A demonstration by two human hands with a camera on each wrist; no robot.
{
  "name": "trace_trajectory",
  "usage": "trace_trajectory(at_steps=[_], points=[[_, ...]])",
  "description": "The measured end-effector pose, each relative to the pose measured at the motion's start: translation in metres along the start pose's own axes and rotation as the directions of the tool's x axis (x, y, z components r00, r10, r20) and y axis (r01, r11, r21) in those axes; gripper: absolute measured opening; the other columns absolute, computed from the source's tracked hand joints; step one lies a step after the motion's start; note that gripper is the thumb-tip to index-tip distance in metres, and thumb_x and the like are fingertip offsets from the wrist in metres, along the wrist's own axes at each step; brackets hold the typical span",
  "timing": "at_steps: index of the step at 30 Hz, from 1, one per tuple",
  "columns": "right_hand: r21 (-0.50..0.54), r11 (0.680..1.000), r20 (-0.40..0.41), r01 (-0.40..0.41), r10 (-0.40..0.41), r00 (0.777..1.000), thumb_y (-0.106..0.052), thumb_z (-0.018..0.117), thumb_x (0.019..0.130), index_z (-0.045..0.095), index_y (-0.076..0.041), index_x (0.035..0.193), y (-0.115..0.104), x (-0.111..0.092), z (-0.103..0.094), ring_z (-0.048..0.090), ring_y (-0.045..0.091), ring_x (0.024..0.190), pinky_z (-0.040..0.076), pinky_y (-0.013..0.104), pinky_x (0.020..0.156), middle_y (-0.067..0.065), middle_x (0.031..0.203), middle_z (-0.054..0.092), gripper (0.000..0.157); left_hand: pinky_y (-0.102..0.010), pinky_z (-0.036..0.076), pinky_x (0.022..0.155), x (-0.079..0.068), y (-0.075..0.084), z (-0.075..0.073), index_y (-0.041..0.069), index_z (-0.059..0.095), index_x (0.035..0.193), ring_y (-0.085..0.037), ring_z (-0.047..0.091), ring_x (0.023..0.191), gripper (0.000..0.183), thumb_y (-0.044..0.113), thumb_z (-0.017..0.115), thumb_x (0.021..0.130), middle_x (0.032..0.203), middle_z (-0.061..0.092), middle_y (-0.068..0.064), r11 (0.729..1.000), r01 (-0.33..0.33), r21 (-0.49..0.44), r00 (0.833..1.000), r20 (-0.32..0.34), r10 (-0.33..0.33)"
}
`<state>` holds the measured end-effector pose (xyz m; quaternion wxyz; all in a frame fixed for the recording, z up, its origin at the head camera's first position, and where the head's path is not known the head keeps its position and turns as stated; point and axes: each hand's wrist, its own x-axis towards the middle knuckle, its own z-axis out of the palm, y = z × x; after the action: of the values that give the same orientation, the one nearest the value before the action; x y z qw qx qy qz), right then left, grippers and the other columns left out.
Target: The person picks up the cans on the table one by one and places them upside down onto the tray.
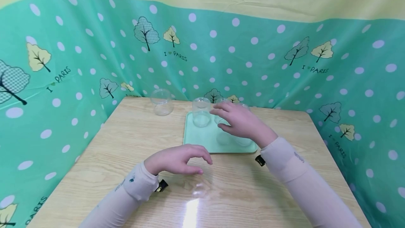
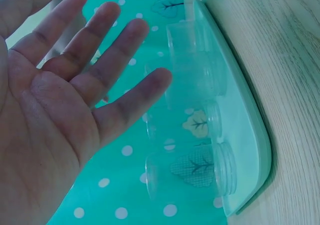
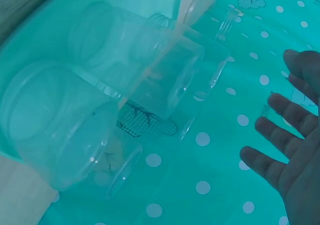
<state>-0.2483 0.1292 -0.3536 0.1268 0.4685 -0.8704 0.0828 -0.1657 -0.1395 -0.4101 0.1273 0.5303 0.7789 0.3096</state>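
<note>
A light green tray (image 1: pixel 193 140) lies toward the back of the table, with several clear, empty-looking plastic jars on it. One jar (image 1: pixel 201 113) stands at its back left; others are partly hidden by my right hand (image 1: pixel 240 120). That hand hovers over the tray's right side, fingers spread and holding nothing; in the right wrist view a jar (image 3: pixel 55 120) is apart from the fingers. My left hand (image 1: pixel 180 159) is held above the table just in front of the tray, its fingers loosely bent around nothing. Beyond the left fingers, the left wrist view shows a jar (image 2: pixel 190 172) on the tray.
Another clear jar (image 1: pixel 162 103) stands off the tray, at the table's back left. The wooden table (image 1: pixel 133 143) meets a green dotted curtain (image 1: pixel 202 55) along its back and sides. Light glares off the tabletop near the front.
</note>
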Motion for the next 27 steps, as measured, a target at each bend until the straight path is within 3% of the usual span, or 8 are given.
trace_trajectory(at_steps=[16, 22, 27], points=[[0.015, 1.0, -0.064, 0.006, -0.005, 0.998, -0.027, 0.075, 0.095, 0.057, -0.017, 0.144, -0.013, -0.027, 0.009, 0.051, 0.027, 0.137, 0.045, 0.048, 0.113, 0.007, 0.146, 0.056, 0.053, -0.028, 0.049, 0.106, -0.001, -0.002, -0.002, 0.021, 0.065, 0.126, -0.004, 0.059, 0.12, 0.027, 0.017, 0.068, 0.099, 0.126, 0.064, 0.01, 1.0, -0.007, 0.029, 0.996, -0.091, 0.01], [0.029, 0.999, -0.101, 0.043, -0.04, 0.994, -0.026, 0.077, 0.093, 0.058, -0.015, 0.144, -0.019, -0.035, 0.012, 0.051, 0.029, 0.136, 0.044, 0.051, 0.112, 0.008, 0.146, 0.056, 0.056, -0.027, 0.048, 0.106, -0.002, -0.003, -0.002, 0.022, 0.065, 0.125, -0.003, 0.058, 0.119, 0.024, 0.021, 0.067, 0.101, 0.125, 0.063, 0.013, 1.0, -0.002, 0.029, 0.994, -0.106, 0.005], [0.038, 0.999, -0.097, 0.023, -0.019, 0.995, -0.026, 0.076, 0.094, 0.055, -0.018, 0.146, -0.024, -0.045, 0.015, 0.049, 0.028, 0.139, 0.044, 0.05, 0.113, 0.008, 0.149, 0.054, 0.057, -0.027, 0.048, 0.106, -0.001, -0.005, -0.001, 0.022, 0.065, 0.125, -0.003, 0.058, 0.12, 0.023, 0.028, 0.064, 0.103, 0.125, 0.063, 0.013, 0.999, -0.021, 0.05, 0.993, -0.117, 0.026]])
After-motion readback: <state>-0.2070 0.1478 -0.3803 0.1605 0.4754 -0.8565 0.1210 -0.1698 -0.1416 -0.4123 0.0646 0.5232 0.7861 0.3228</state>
